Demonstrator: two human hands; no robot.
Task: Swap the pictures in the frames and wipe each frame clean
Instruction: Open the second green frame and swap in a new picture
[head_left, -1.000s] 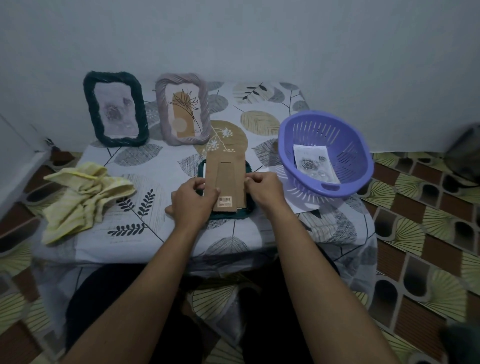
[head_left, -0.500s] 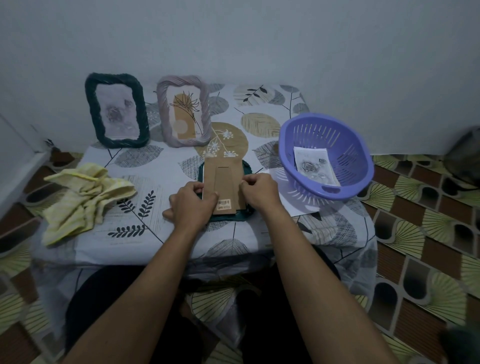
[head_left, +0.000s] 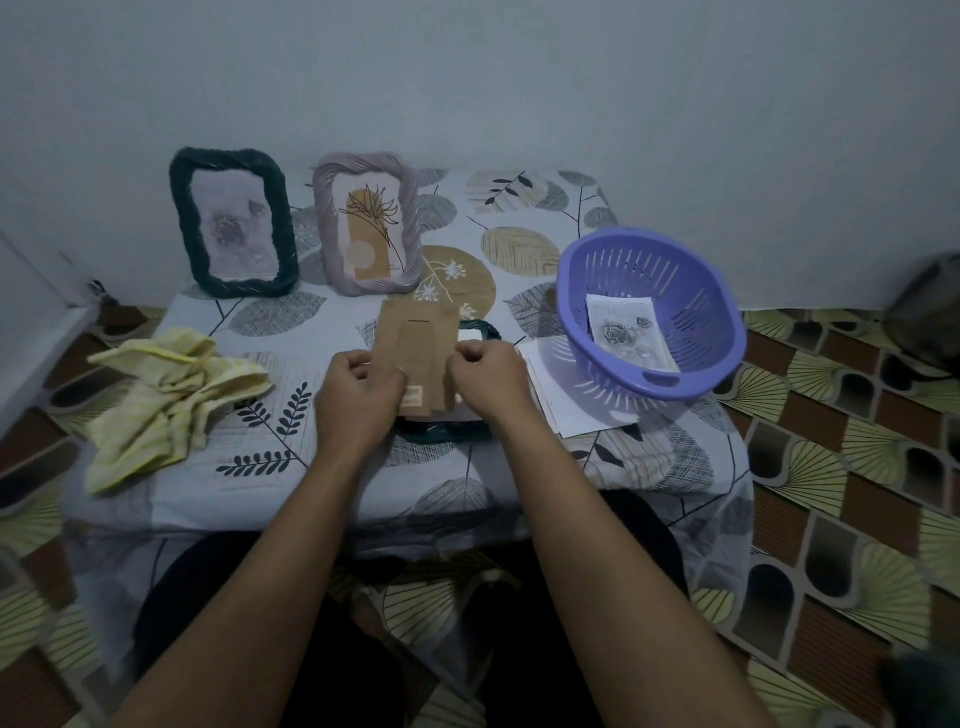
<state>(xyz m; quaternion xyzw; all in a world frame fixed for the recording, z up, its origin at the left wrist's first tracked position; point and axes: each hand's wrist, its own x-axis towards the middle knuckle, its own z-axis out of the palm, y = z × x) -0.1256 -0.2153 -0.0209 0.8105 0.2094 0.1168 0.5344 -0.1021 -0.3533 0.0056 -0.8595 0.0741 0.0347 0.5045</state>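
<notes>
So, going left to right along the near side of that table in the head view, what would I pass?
yellow cloth → left hand → brown backing board, pinched by both hands → right hand → white paper sheets → purple basket

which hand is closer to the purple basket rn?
Right. The right hand pinches the right edge of the brown backing board, just left of the purple basket and apart from it. The left hand grips the board's left edge, farther away.
</notes>
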